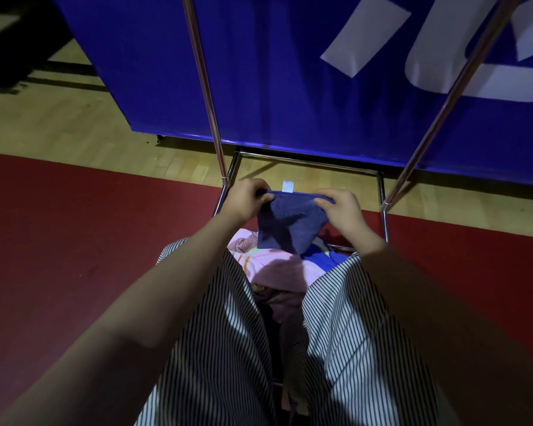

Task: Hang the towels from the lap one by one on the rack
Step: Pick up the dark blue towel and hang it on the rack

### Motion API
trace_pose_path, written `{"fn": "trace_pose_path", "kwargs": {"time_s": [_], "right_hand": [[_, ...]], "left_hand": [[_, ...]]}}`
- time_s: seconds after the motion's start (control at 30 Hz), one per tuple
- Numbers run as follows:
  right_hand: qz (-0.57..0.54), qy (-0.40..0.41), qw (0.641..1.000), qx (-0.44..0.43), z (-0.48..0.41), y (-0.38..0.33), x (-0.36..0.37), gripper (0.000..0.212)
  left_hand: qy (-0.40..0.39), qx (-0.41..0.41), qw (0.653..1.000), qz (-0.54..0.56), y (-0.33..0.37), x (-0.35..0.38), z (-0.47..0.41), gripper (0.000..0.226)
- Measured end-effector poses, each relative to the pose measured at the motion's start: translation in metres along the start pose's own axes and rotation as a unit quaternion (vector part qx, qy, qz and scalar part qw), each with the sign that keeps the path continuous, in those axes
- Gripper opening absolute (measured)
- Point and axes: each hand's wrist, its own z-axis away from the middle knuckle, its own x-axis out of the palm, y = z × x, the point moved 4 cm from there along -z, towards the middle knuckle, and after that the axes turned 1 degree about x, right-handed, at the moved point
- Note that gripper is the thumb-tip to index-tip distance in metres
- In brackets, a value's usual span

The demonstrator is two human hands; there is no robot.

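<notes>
Lap: pink towels | left hand, right hand pinch navy towel top edge | rack poles flank

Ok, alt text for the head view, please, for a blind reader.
Left hand and right hand pinch the top edge of a dark blue cloth towel above the lap, facing a chrome tube rack. Pink and blue towels lie piled between striped trouser legs.

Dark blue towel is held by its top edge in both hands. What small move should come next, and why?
Probably raise the dark blue towel up and forward toward the rack, whose top rail is out of view. The left hand and right hand pinch its top edge taut, and it hangs spread above the pink towels on the lap.
</notes>
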Motion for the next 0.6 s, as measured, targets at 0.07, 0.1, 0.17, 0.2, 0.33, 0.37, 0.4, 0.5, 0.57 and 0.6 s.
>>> {"fn": "trace_pose_path", "kwargs": {"time_s": [0.07,0.1,0.17,0.2,0.33,0.37,0.4,0.5,0.57,0.6], "right_hand": [[-0.014,0.034,0.999,-0.019,0.002,-0.004,-0.001,0.024],[-0.038,0.065,0.997,-0.02,0.003,-0.006,-0.004,0.024],[-0.045,0.086,0.995,-0.016,0.001,-0.005,-0.008,0.024],[-0.023,0.067,0.997,-0.014,0.001,-0.004,-0.006,0.023],[-0.026,0.057,0.998,-0.012,0.002,-0.002,-0.004,0.024],[-0.038,0.062,0.997,-0.005,0.002,-0.002,-0.005,0.025],[-0.048,0.057,0.997,0.006,0.001,0.0,-0.004,0.025],[-0.044,0.046,0.997,0.036,0.0,0.004,0.0,0.018],[-0.027,0.048,0.998,0.043,0.002,0.003,0.002,0.017],[-0.025,0.048,0.998,0.043,0.003,0.001,0.004,0.017]], "left_hand": [[0.037,0.0,0.998,0.043,0.002,-0.003,0.0,0.014],[0.061,0.013,0.995,0.073,0.004,-0.006,0.0,0.012],[0.069,0.043,0.994,0.076,0.006,-0.009,0.0,0.009],[0.046,0.046,0.996,0.053,0.005,-0.007,0.0,0.008],[0.037,0.051,0.997,0.049,0.001,-0.005,0.0,0.008],[0.043,0.051,0.996,0.062,0.003,-0.006,0.0,0.008],[0.041,0.045,0.996,0.07,0.003,-0.006,0.0,0.008],[0.022,0.02,0.997,0.075,0.001,-0.001,-0.001,0.009],[-0.005,0.018,0.997,0.072,0.004,0.004,0.001,0.016],[-0.026,0.02,0.997,0.069,0.005,0.006,0.002,0.02]]}}
